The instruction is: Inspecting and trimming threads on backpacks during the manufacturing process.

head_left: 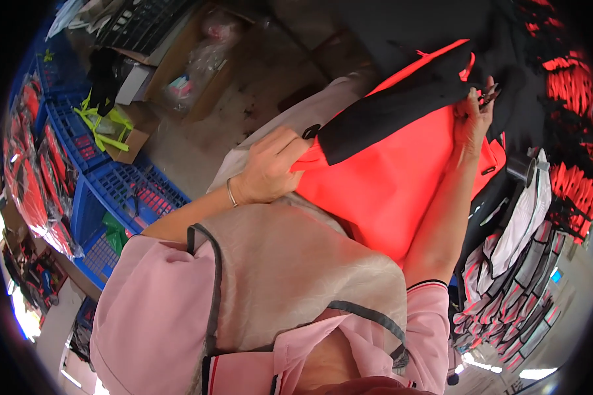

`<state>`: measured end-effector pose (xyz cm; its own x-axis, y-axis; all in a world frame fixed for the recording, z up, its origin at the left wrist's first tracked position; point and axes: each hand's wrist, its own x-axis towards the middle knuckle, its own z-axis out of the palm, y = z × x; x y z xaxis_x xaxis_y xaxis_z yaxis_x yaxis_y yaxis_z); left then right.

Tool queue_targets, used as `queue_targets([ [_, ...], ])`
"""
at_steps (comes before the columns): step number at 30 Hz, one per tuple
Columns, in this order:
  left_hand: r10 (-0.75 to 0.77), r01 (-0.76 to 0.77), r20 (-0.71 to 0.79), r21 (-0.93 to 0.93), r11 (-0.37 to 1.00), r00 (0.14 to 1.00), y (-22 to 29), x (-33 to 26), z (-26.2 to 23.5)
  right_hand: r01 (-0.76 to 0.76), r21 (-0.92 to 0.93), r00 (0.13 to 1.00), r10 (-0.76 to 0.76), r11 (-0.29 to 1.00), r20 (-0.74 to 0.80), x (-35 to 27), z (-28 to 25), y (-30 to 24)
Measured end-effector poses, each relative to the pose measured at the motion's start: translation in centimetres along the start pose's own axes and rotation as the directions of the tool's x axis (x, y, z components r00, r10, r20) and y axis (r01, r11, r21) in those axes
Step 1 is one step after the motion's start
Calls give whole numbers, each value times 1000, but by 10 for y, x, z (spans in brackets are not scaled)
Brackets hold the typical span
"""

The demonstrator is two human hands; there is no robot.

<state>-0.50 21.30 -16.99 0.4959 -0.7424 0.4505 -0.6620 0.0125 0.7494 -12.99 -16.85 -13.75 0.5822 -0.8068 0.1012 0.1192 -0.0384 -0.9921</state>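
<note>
A bright red-orange garment piece [375, 191] with a black panel [388, 118] lies across my lap, over my greyish-brown apron [303, 263]. My left hand [267, 164] is closed on the red cloth at its left edge, beside a small black oval loop. At the far right end of the black panel is my right hand [474, 122]. Its fingers are closed round a small dark tool [489, 97] that looks like thread snips. The cloth spans the space between both hands, and part of it hangs past my right forearm.
Blue plastic crates [122, 181] stand at the left, with bagged red items [30, 164] beside them. A cardboard box [137, 135] holds yellow-green strips. Red-and-black pieces [569, 85] are piled at the far right, above grey striped pieces [514, 289] in rows.
</note>
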Motion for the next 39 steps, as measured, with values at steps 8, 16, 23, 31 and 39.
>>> queue_targets([
  [8, -148, 151, 39, -78, 985, 988, 4, 4, -6, 16, 1, 1000, -16, 1000, 19, -1, 1, 2],
  [16, -590, 736, 476, -585, 342, 652, -8, 4, -32, -4, -26, 999, 5, 1000, 32, -3, 10, -3],
  [23, -562, 701, 420, -406, 586, 713, -15, 55, -54, -28, -206, 996, 10, 978, -90, -3, 9, -18],
  [31, 384, -397, 120, 113, 911, 915, 19, 194, 7, -270, -670, 961, 153, 691, -229, -36, -26, -16],
  [39, -431, 579, 653, -13, 815, 623, -47, 198, 4, -62, -471, 981, -34, 880, -193, -35, -36, 9],
])
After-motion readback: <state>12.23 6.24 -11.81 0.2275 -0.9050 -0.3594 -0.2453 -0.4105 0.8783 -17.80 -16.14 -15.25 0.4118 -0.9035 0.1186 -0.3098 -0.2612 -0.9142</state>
